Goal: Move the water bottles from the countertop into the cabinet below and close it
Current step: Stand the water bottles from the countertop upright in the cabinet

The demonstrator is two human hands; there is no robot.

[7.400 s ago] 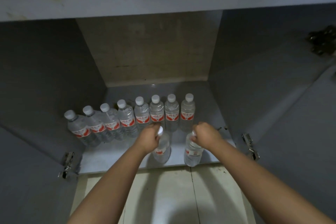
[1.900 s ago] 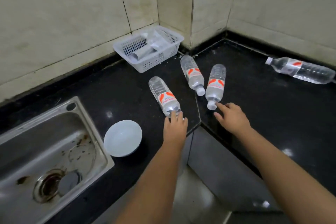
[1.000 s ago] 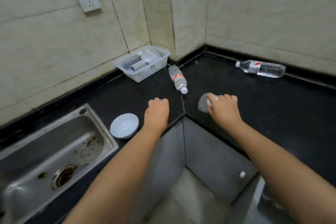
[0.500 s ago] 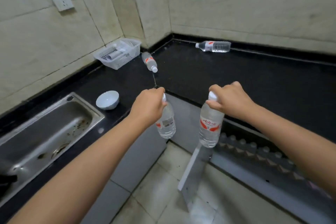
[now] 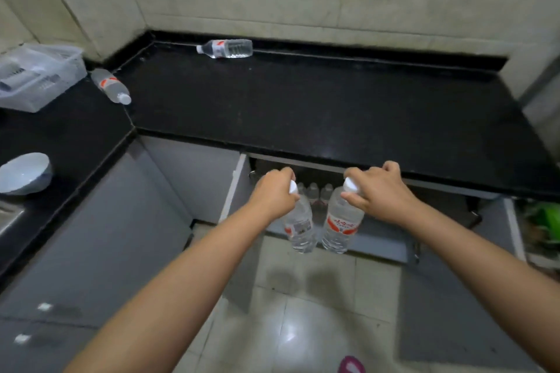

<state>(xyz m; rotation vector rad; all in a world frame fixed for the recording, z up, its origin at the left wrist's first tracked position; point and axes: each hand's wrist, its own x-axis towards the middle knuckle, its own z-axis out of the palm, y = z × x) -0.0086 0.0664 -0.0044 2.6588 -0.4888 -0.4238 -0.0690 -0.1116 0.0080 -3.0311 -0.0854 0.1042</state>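
My left hand (image 5: 272, 195) grips the cap of a clear water bottle (image 5: 300, 225) that hangs upright. My right hand (image 5: 380, 191) holds a second red-labelled water bottle (image 5: 341, 225) by its cap the same way. Both hang side by side in front of the open cabinet (image 5: 375, 244) under the black countertop (image 5: 303, 109). Caps of several bottles (image 5: 313, 191) show inside the cabinet behind them. Two more bottles lie on the countertop: one (image 5: 110, 86) near the left corner, one (image 5: 225, 48) against the back wall.
The cabinet's left door (image 5: 233, 200) stands open edge-on; the right door (image 5: 454, 297) swings out to the right. A white basket (image 5: 36, 76) and a white bowl (image 5: 24, 172) sit on the left counter. Tiled floor lies below.
I have turned right and lowered both bottles from beside the counter edge down toward the open cabinet mouth. The bottles now hang closer together.
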